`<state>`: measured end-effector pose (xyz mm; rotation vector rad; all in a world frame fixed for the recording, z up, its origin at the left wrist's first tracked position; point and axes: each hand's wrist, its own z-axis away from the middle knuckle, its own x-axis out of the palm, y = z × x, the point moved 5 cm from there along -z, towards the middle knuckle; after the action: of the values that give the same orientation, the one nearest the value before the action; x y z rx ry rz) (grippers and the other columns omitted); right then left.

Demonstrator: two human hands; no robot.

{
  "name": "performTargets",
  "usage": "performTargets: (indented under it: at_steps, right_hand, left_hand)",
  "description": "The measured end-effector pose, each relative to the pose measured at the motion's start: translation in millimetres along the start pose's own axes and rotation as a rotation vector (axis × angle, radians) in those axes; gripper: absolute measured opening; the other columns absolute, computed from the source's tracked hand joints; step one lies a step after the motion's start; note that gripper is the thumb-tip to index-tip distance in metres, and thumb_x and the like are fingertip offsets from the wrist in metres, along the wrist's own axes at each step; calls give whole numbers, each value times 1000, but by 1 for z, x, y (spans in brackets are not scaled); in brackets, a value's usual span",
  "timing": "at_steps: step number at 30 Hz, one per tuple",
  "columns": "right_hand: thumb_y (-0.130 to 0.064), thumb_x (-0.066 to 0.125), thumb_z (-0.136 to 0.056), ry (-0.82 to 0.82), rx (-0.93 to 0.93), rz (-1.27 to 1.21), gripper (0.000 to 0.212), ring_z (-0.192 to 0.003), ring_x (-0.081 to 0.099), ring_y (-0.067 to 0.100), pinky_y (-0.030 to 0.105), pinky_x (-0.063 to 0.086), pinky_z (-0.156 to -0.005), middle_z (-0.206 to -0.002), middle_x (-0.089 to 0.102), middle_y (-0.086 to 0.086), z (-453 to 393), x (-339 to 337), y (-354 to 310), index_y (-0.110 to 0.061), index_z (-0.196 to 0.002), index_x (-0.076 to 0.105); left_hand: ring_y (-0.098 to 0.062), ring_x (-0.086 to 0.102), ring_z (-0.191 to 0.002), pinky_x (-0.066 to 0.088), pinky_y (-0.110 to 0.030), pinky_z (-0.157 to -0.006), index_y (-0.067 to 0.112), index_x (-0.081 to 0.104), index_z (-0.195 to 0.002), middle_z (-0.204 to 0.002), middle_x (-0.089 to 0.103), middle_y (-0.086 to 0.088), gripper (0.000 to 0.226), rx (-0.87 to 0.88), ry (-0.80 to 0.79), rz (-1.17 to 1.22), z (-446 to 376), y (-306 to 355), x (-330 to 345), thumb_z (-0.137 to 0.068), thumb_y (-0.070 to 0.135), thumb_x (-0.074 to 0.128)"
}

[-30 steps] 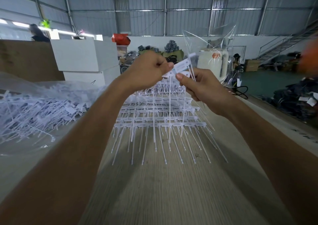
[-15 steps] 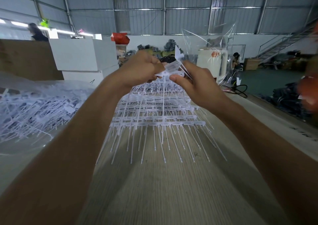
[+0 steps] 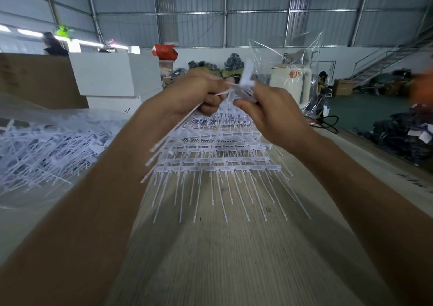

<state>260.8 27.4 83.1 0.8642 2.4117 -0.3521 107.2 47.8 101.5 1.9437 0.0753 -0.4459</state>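
Both hands are up over the table [image 3: 234,259], meeting at about twelve o'clock. The left hand [image 3: 199,92] is curled tight round a bundle [image 3: 246,80] of white ties, and the tails shoot out under the fist toward seven o'clock. The right hand [image 3: 269,113] pinches the flat heads of that same bundle between thumb and fingers. So the bundle is in the air, held at both ends, right above the rows [image 3: 218,162] of ties laid out on the table.

Now the risks. Those tails are splayed, not squared up, so I'd say the left grip is loose on the outer ones. One slack finger and a tie could slide out and drop straight onto the rows. The tail tips also hang close over the rows. A low sweep from there could catch a row and drag it out of line.

The heads are blurred, so how many the right hand has pinched I can't tell. It looks like a small purchase, though, and a twist could fan them apart.

At nine o'clock sits the loose pile [image 3: 46,146]. Any tie flicked that way would be lost in it. At one o'clock a clear bag [image 3: 285,55] stands behind the right hand, flimsy enough that a careless knuckle might topple it.
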Motion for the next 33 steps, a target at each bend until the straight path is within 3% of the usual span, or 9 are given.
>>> performTargets:
  at_steps: [2, 5, 7, 10, 13, 21, 26, 30, 33]
  right_hand:
    - [-25, 57, -101, 16, 5, 2, 24, -60, 43, 18, 31, 27, -54, -75, 49, -7, 0, 2, -2, -4, -112, 61]
    - [-25, 57, -102, 8, 83, -83, 19, -56, 42, 7, 31, 28, -54, -67, 44, -15, -1, 1, 3, -9, -111, 59]
    - [-25, 63, -98, 25, 135, -229, 8, -58, 47, 3, 23, 36, -56, -68, 50, -15, -3, -1, 6, -17, -99, 59]
    - [-25, 74, -90, 63, 285, -566, 16, -58, 47, -1, 16, 41, -60, -62, 54, -7, -5, -5, 15, -12, -86, 64]
    - [-17, 74, -90, 38, 335, -735, 6, -48, 46, -4, 8, 35, -50, -52, 52, -17, -3, -5, 20, -14, -90, 69]
    - [-31, 66, -97, -69, 401, -755, 25, -46, 32, 4, 18, 29, -46, -49, 40, -14, 1, 7, 21, -15, -77, 65]
    - [-41, 54, -102, -174, 387, -813, 42, -48, 29, 6, 20, 26, -49, -54, 36, -8, 3, 8, 21, -19, -67, 63]
    - [-44, 45, -105, -141, 449, -778, 55, -52, 28, 12, 21, 27, -50, -65, 34, 13, 3, 5, 29, -3, -69, 51]
    - [-45, 42, -105, -137, 507, -748, 60, -55, 42, 13, 22, 38, -55, -69, 47, 13, 3, 9, 30, 0, -68, 52]
  left_hand:
    - [-10, 27, -40, 17, -25, -47, 2, 67, -76, -51, 34, -1, 33, -1, -77, 88, -1, 3, 6, -101, 5, 45]
    - [-9, 29, -42, 24, -20, -44, 4, 67, -81, -46, 37, 6, 28, 30, -89, -19, -1, 8, 7, -101, 19, 55]
    - [-9, 30, -43, 25, -20, -46, 0, 69, -88, -45, 38, 7, 30, 45, -84, -10, 2, 10, 4, -100, 25, 58]
    - [-8, 32, -43, 28, -19, -46, -6, 69, -99, -44, 42, 10, 32, 74, -83, 29, 4, 12, 4, -102, 23, 54]
    - [-8, 34, -45, 28, -21, -48, -13, 65, -109, -46, 43, 10, 41, 103, -77, 14, 5, 16, 4, -101, 26, 56]
    - [-8, 32, -45, 30, -20, -48, -11, 64, -105, -49, 44, 6, 33, 129, -82, 116, 7, 15, 5, -101, 20, 55]
    - [-13, 39, -52, 32, -26, -55, 2, 64, -94, -53, 45, 2, 25, 149, -98, 172, 8, 15, 3, -94, 26, 60]
    - [-16, 52, -61, 41, -28, -60, 10, 65, -90, -65, 62, -2, 7, 206, -62, -64, 10, 17, -1, -95, 15, 64]
    - [-11, 59, -61, 48, -24, -61, 12, 66, -95, -70, 70, -1, 6, 240, 88, -287, 8, 19, -2, -94, 17, 69]
